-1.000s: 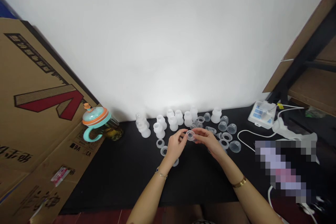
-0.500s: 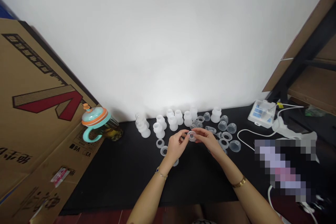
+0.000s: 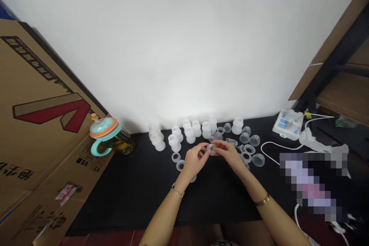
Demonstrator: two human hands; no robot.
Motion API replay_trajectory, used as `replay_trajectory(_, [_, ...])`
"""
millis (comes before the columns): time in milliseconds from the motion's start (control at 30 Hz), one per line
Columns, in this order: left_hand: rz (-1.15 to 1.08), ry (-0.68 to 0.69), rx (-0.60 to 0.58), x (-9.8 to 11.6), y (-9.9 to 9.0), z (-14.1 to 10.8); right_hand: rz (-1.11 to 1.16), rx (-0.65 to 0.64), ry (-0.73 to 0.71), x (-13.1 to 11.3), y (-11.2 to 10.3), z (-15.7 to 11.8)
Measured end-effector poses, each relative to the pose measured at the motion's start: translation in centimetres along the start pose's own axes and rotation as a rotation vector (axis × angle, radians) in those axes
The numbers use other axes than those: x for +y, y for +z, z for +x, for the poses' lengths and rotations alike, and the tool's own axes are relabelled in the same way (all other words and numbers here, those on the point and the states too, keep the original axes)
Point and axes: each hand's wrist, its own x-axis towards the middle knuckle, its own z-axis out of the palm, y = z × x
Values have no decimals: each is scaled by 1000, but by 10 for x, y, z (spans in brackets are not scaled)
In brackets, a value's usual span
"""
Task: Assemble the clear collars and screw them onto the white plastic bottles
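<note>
Between the fingertips of my left hand (image 3: 196,158) and my right hand (image 3: 229,154) is a small translucent ring (image 3: 212,150), pinched from both sides above the black table. Several white bottles (image 3: 174,143) stand upright in a cluster behind my hands, along the wall. Left of my left wrist lie loose clear rings (image 3: 176,157); another is partly hidden by that wrist. Clear dome caps (image 3: 258,160) and more translucent collar rings (image 3: 246,157) are scattered beside my right hand. At the left end of the bottles, one bottle (image 3: 157,140) carries a clear top.
A jug (image 3: 122,140) with a teal and orange lid stands at the left against a large cardboard box (image 3: 43,123). On the right are a power strip (image 3: 287,123), white cables and a blurred-out object (image 3: 311,188). A white wall (image 3: 184,46) bounds the table at the back.
The ring in my fingers has shifted very slightly to the right and seems turned a little. My hands have barely moved, and the other parts lie as before.
</note>
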Motion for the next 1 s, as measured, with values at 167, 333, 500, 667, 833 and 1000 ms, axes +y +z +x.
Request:
replay_trajectory(167, [15, 10, -8, 0, 0, 0, -2, 8, -11, 1, 0, 0])
replay_trajectory(333, [46, 25, -18, -2, 1, -1, 15, 21, -20, 6, 0, 2])
replay_trajectory(500, [138, 31, -30, -4, 4, -2, -33, 43, -40, 13, -1, 6])
replay_trajectory(667, [174, 7, -44, 1, 3, -4, -127, 48, -120, 12, 0, 3])
replay_trajectory(833, [138, -8, -53, 6, 1, -4, -168, 41, -146, 10, 2, 0])
replay_trajectory(1000, [186, 20, -14, 4, 2, -3, -236, 28, -157, 12, 3, 0])
